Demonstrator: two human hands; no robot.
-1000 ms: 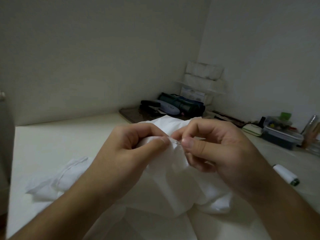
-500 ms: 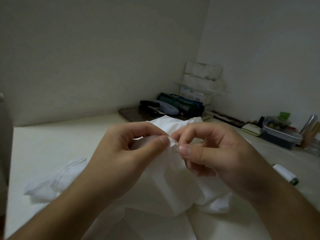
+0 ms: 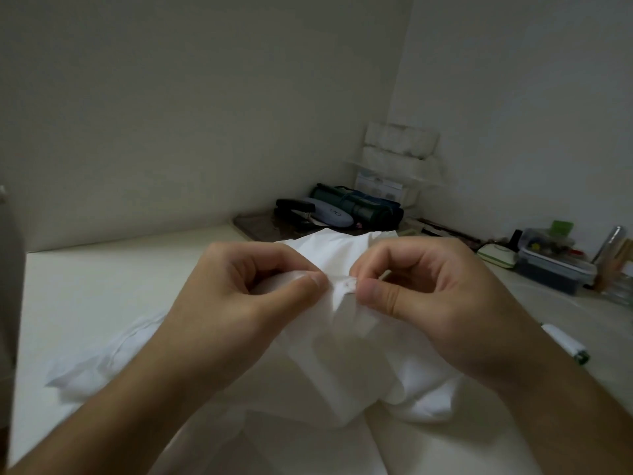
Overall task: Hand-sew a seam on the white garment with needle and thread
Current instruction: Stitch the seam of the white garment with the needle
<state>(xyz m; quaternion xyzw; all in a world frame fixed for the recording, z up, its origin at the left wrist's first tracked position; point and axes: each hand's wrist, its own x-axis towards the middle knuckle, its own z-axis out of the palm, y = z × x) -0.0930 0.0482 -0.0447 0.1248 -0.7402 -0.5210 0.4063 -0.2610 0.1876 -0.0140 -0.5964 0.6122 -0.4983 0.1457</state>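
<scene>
pale desk [image 3: 102,286] in a dim corner. left hand [image 3: 239,303] pinches a fold of white garment [image 3: 342,354]; right hand [image 3: 428,296] pinches beside it, needle not discernible. mid-stitch, likely; next: pull thread through.

white garment [image 3: 346,351], perhaps dark-green roll [image 3: 356,204]

A pale desk [image 3: 102,286] ran to a far corner, where a dark green rolled pouch [image 3: 356,205] lay beside a black stapler [image 3: 294,205]. White stacked packs [image 3: 400,149] stood behind them. At far right sat a lidded plastic box [image 3: 555,265].
</scene>
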